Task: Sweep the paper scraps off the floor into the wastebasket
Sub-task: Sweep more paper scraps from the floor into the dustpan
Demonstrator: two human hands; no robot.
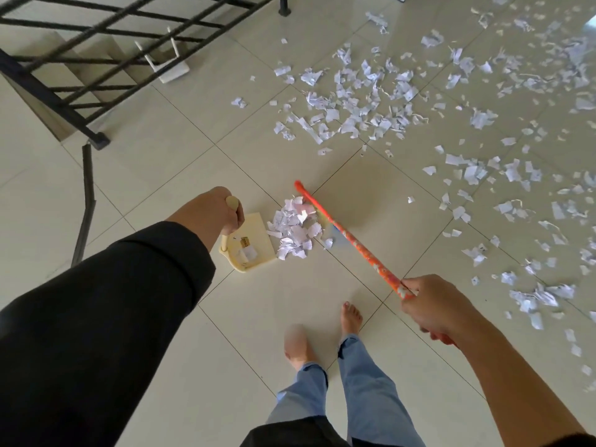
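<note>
Scraps [380, 101] litter floor tiles [180, 150] by railing [64, 59]; fingers clench dustpan handle [233, 204] and broomstick [354, 243].

1 dustpan [254, 241], 1 broom [351, 241]

Looks like someone's home, probably an upstairs landing or hallway. Big glossy cream floor tiles [180, 146] with thin dark grout lines, and a black metal railing [80, 56] guarding a staircase [93, 50] that drops away in the top left corner. The person is barefoot [351, 316] in loose jeans, which says house rather than office. There's a small white wifi router [167, 64] with antennas sitting right on the floor by the railing too.
</note>
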